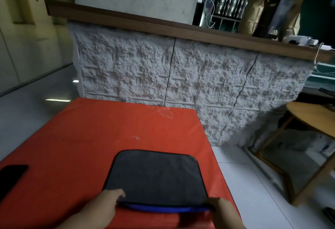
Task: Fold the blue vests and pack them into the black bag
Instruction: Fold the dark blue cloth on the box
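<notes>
Black bag (155, 178) lies flat near the front edge of the red surface (101, 131); blue vest (163, 209) fabric is seen at its mouth. Left hand (107, 204) and right hand (220, 208) are clamped on the mouth corners. Risk judged: protruding fabric may be snagged at closure.

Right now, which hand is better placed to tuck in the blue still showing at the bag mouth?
Probably the right hand: it grips the black bag at the corner where the blue vest edge ends. The left hand pins the other corner.
</notes>
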Action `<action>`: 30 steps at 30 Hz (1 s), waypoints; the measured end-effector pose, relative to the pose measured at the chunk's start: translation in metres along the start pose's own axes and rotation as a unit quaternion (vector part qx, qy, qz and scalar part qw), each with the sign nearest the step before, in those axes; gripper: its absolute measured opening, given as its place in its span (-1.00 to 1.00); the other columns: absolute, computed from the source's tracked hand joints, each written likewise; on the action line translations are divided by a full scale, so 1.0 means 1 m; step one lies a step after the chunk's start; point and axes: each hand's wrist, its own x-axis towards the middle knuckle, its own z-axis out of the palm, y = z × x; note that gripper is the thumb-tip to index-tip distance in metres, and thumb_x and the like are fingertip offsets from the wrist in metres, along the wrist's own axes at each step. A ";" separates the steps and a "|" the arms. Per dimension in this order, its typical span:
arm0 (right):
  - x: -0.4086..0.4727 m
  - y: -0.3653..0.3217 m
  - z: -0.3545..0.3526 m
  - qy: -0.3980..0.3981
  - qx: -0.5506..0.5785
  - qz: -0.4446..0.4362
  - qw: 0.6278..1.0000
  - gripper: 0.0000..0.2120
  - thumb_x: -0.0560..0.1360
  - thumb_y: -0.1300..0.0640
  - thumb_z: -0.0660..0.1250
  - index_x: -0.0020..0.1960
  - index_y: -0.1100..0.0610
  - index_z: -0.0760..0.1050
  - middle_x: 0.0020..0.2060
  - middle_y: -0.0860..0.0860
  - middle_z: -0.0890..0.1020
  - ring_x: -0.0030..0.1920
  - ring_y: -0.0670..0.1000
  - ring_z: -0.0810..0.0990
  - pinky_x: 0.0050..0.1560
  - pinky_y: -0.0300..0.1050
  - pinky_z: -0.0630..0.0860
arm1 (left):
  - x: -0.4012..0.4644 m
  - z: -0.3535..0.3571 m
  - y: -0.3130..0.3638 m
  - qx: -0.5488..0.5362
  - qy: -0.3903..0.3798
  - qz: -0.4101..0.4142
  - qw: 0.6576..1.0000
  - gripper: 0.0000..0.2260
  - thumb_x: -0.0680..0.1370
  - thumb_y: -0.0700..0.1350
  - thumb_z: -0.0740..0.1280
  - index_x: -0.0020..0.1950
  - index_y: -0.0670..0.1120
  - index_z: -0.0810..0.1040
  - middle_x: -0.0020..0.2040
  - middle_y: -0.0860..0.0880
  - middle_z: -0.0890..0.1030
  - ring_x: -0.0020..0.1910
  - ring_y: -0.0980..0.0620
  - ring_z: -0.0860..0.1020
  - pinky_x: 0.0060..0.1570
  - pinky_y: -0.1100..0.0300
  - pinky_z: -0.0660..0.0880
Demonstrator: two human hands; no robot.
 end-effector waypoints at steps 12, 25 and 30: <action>0.103 -0.009 -0.030 0.165 0.112 0.011 0.980 -0.74 0.41 0.25 0.49 -0.20 -0.14 0.64 -0.27 -0.12 0.71 -0.19 -0.07 0.66 -0.19 -0.13 0.51 | 0.091 -0.052 0.009 -0.078 0.159 0.056 0.983 -0.87 0.47 -0.17 0.54 -0.12 0.05 0.65 -0.16 0.06 0.69 -0.13 0.02 0.64 -0.08 0.17 0.43; 0.212 -0.005 0.021 0.244 0.102 0.121 0.957 -0.78 0.52 0.01 0.39 0.14 0.02 0.61 -0.04 0.07 0.69 0.02 0.20 0.63 -0.07 -0.02 0.52 | 0.171 -0.010 -0.001 0.056 0.265 -0.027 0.962 -0.90 0.57 -0.01 0.41 -0.04 -0.02 0.60 -0.17 -0.11 0.65 -0.16 -0.24 0.62 -0.23 0.02 0.53; 0.212 -0.013 0.021 0.223 0.030 0.146 0.963 -0.69 0.54 -0.17 0.31 0.03 0.07 0.57 -0.04 0.11 0.67 0.02 0.21 0.62 -0.03 0.01 0.55 | 0.160 -0.010 0.012 0.139 0.275 -0.074 0.949 -0.73 0.56 -0.03 0.40 0.23 -0.07 0.55 0.00 -0.16 0.55 -0.03 -0.27 0.57 -0.14 -0.09 0.55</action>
